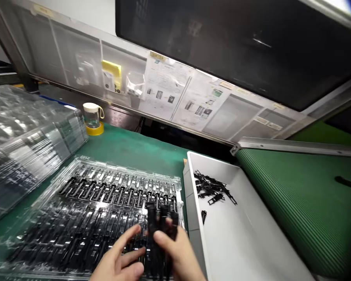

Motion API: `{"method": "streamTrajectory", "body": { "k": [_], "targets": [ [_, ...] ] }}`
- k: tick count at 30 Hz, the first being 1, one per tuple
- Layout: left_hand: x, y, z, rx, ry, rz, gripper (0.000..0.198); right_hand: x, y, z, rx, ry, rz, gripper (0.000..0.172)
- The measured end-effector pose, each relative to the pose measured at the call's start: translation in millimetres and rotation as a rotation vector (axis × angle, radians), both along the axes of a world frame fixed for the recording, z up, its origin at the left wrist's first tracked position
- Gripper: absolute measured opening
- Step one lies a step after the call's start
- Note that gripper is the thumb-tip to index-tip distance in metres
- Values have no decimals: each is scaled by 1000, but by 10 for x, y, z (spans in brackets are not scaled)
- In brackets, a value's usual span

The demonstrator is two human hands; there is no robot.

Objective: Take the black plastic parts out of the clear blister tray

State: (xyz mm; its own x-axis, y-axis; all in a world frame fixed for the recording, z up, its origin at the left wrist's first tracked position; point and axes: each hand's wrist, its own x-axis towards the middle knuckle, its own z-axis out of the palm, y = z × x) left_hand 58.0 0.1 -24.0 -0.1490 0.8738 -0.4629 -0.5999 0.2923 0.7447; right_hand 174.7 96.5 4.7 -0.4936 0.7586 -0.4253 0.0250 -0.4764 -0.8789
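Observation:
A clear plastic tray (46,191) with rows of slots holding several long black plastic parts lies on the green mat in front of me. My right hand (179,253) grips a small bundle of black parts (160,220) upright over the tray's right end. My left hand (119,261) rests beside it with fingers spread, touching the parts in the tray's near row. The bottom edge of the view cuts off both wrists.
A white bin (251,242) to the right holds a small heap of black parts (212,187). A stack of clear trays (26,144) stands at left. A small jar on a yellow tape roll (93,119) sits behind. A green conveyor belt (304,203) runs at right.

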Motion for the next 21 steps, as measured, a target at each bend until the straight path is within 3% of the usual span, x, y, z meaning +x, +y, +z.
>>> {"method": "streamTrajectory", "body": {
  "k": [3, 7, 12, 14, 17, 21],
  "targets": [
    [-11, 13, 123, -101, -72, 53, 69, -223, -203, -32, -1, 31, 91, 41],
    [-96, -53, 287, -202, -92, 101, 64, -241, -246, -24, -23, 59, 178, 42],
    [-134, -89, 286, -201, -102, 47, 72, -220, -234, -9, 16, 108, 305, 42],
    [-134, -95, 236, -183, -43, 49, 68, -211, -225, -22, 50, 104, 286, 43],
    [-133, -115, 183, -189, 2, 36, 60, -177, -192, -69, 76, -5, 131, 39],
    [-114, -128, 210, -231, 5, 74, 62, -144, -171, -119, -91, 47, 24, 39]
  ]
}}
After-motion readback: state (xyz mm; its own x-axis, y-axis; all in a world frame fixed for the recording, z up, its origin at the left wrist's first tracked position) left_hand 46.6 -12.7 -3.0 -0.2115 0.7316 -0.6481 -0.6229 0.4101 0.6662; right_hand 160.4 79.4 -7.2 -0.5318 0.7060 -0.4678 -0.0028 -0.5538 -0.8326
